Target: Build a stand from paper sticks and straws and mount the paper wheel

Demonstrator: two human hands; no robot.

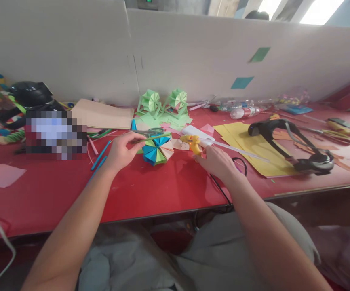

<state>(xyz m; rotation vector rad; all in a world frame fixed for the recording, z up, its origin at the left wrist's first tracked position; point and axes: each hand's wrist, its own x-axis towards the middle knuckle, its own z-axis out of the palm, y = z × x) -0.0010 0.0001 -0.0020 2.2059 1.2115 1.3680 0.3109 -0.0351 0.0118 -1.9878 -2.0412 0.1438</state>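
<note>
green paper fans (163, 104) at wall | yellow sheets (247, 141) right | black headset (296, 145) | plastic bottle (241, 112) | tan card (104, 114)

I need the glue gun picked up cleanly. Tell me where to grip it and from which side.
Take the yellow glue gun by its handle, the part angling down toward the right hand, which already rests against it. Come from the right and near side: the folded paper piece and the left hand crowd its left. Probably stay clear of the nozzle end; which end that is cannot be told here.
</note>
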